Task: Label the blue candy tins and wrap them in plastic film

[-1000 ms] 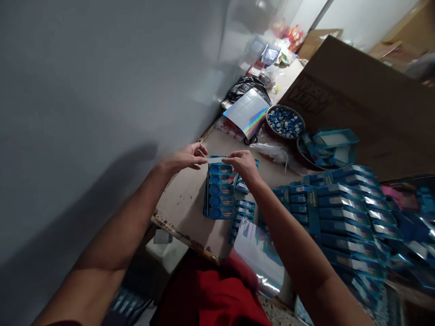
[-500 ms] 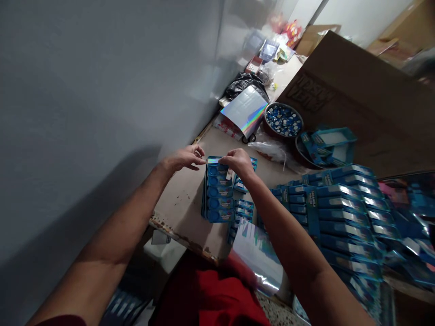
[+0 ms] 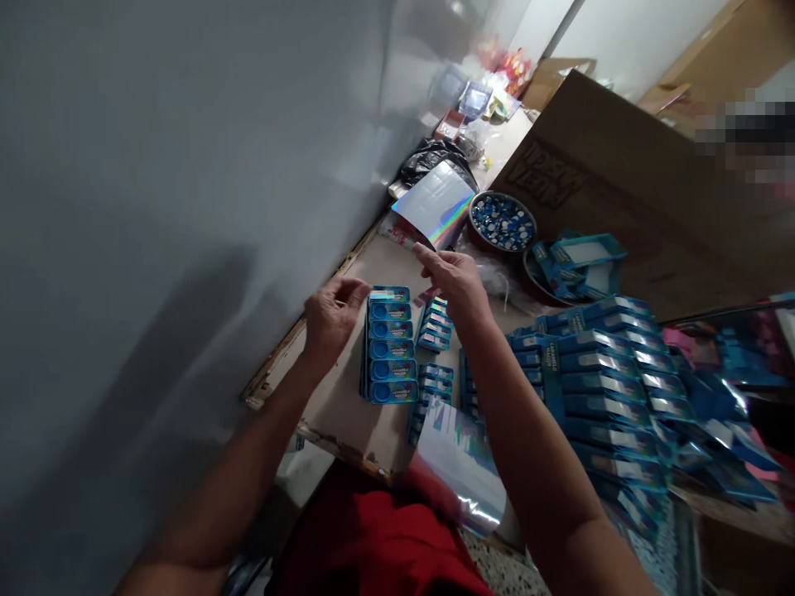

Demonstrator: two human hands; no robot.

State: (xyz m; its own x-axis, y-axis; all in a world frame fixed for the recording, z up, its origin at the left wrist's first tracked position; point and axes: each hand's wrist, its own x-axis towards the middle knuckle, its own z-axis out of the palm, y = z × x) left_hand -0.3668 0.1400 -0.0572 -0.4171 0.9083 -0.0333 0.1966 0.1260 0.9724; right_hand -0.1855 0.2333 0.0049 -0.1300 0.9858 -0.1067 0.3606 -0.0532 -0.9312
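A stack of blue cards (image 3: 392, 350), with rows of round shapes and printed labels, lies on the table before me. A shiny strip (image 3: 390, 294) runs along its top row. At the upper left corner of the stack is my left hand (image 3: 335, 319), thumb and fingers pinched together; what they hold, if anything, cannot be made out. Above and right of the stack hovers my right hand (image 3: 458, 283), its fingertips closed; whatever is in them is too small to tell. Small blue packs with shiny tops (image 3: 436, 324) lie beneath my right wrist.
Stacked blue boxes (image 3: 609, 389) fill the right side. Behind stand a bowl of blue and white pieces (image 3: 502, 222), blue trays (image 3: 590, 248) and a big cardboard box (image 3: 621, 199). Shiny sheets (image 3: 435, 203) lie at the back; another shiny sheet (image 3: 465, 472) overhangs the front edge. A wall (image 3: 186, 165) borders the left.
My right hand has lifted off the top of the card stack and moved up and away. My left hand has turned, its fingers going from spread to pinched.
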